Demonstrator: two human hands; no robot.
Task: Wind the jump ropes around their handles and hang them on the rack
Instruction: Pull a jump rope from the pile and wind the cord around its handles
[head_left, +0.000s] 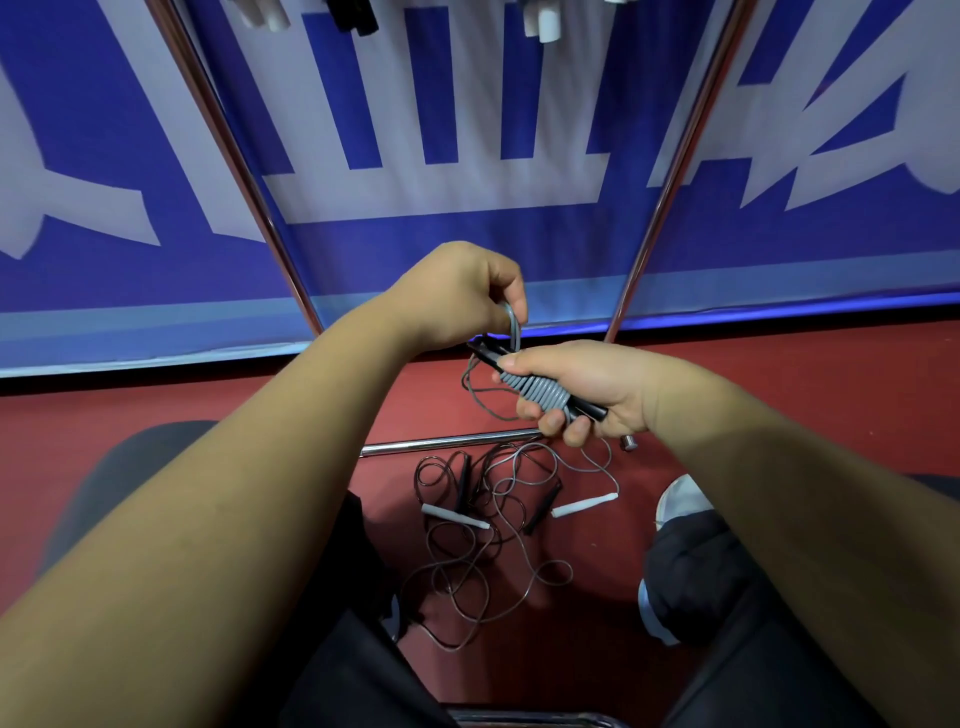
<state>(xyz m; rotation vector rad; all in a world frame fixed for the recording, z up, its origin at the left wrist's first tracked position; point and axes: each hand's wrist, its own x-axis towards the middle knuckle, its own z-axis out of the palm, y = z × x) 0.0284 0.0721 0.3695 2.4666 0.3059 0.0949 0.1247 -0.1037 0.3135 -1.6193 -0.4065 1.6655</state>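
Observation:
My right hand (587, 387) grips a pair of black handles (589, 410) with grey rope coiled (540, 389) tightly around them. My left hand (462, 296) pinches a loop of the same grey rope (514, 325) just above the handles' far end. A slack length of that rope hangs below the hands. On the red floor lie more jump ropes in a tangle (498, 525), with two white handles (454, 517) (584, 504) and dark handles among them. White and black handles hang at the top edge (358, 18).
Two chrome rack legs (234, 156) (670, 171) slant down in front of a blue and white banner (467, 104). A chrome base bar (447, 444) lies on the red floor. My knees and a white shoe (680, 499) flank the ropes.

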